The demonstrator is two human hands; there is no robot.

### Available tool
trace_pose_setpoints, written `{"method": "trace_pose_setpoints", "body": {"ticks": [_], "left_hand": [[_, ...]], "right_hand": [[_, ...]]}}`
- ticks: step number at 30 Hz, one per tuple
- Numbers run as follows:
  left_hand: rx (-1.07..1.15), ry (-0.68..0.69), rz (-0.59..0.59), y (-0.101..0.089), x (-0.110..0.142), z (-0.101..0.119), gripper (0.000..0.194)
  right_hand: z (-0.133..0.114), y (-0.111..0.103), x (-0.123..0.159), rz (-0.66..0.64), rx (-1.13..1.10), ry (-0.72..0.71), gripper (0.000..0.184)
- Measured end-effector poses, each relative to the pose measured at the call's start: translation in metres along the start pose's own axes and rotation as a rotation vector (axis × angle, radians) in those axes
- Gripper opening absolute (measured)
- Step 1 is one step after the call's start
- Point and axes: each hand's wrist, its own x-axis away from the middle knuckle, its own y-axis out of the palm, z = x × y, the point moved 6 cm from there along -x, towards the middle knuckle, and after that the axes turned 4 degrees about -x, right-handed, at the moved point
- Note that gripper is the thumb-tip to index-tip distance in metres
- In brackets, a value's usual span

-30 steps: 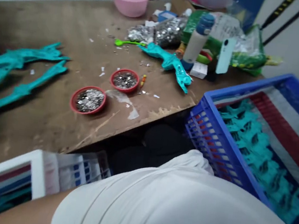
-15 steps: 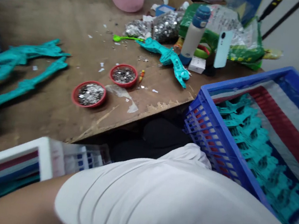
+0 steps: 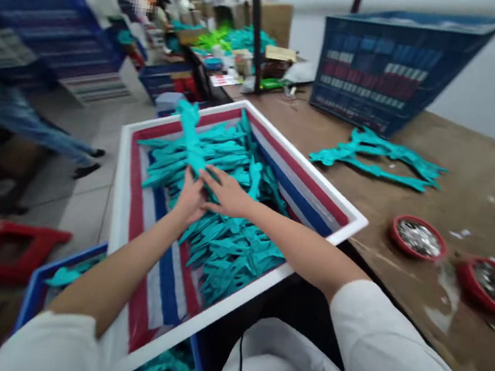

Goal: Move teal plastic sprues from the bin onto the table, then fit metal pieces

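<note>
The head view shows, nearest, white sleeves and the rim of a blue plastic crate, partly beneath a white-rimmed plastic crate with a red, white and blue striped lining. Inside the white-rimmed crate lies a heap of thin, branching teal pieces.

Over the heap, the left hand and right hand meet at the lower end of one long teal piece, its upper end pointing toward the far rim. The right fingers are spread; the left fingers lie against the piece, though how firmly they grip cannot be told. This looks like handling a single piece at the heap; moving it cleanly would call for a secure hold and keeping its branches clear of the others.

To the right, on a brown wooden table, sit two red bowls of silvery bits. Beyond are flat teal pieces and a dark blue crate. Farther left, a person's jeans-clad leg shows, blurred.
</note>
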Motion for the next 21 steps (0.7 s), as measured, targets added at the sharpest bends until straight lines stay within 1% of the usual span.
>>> {"method": "trace_pose_setpoints", "body": {"ticks": [1,2,4,6,8,12,13,15,17,21], "left_hand": [[0.084,0.005,0.020,-0.008,-0.001,-0.006,0.091],[0.161,0.012,0.021,-0.010,-0.003,-0.011,0.104],[0.259,0.025,-0.006,-0.009,-0.006,-0.017,0.125],[0.323,0.021,-0.014,-0.006,-0.008,-0.020,0.139],[0.379,0.005,-0.014,-0.006,-0.009,-0.019,0.145],[0.424,-0.018,-0.034,-0.019,-0.015,-0.016,0.140],[0.419,-0.016,-0.041,-0.024,-0.017,-0.014,0.139],[0.396,-0.004,-0.056,-0.033,-0.022,-0.013,0.134],[0.359,0.011,-0.074,-0.040,-0.027,-0.013,0.127],[0.286,0.048,-0.135,-0.046,-0.034,-0.020,0.110]], "right_hand": [[0.006,0.003,0.001,0.006,-0.051,-0.012,0.097],[0.011,0.004,0.001,0.015,-0.101,-0.015,0.094],[0.020,-0.001,0.003,0.054,-0.199,0.013,0.085],[0.031,-0.012,0.004,0.125,-0.280,0.099,0.075],[0.044,-0.028,0.006,0.245,-0.336,0.211,0.073],[0.075,-0.063,0.015,0.634,-0.512,0.394,0.087],[0.083,-0.070,0.016,0.713,-0.591,0.426,0.089],[0.099,-0.077,0.019,0.825,-0.778,0.493,0.088],[0.112,-0.082,0.021,0.924,-0.957,0.562,0.082],[0.132,-0.096,0.027,1.165,-1.189,0.639,0.055]]}}
